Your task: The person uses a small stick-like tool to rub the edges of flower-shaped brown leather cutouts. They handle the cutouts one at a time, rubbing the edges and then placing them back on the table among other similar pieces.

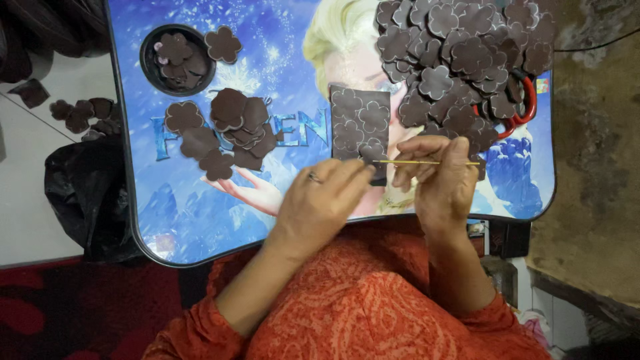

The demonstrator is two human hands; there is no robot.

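Note:
A dark brown foam sheet [361, 120] with flower outlines drawn on it lies on the blue printed lap table [280, 60]. My left hand [320, 200], a ring on one finger, presses down on the sheet's lower edge with its fingertips. My right hand [443, 177] holds a thin yellow stick [427, 162] level, its tip at the sheet's lower right corner. A large heap of cut brown foam flowers [460, 53] lies just beyond my right hand.
A dark round bowl [150, 57] with flower pieces sits at the table's far left, and a smaller cluster of flowers [227, 130] lies below it. Red-handled scissors [527, 100] peek from under the heap. A black bag [87, 193] and loose flowers [80, 113] lie on the floor to the left.

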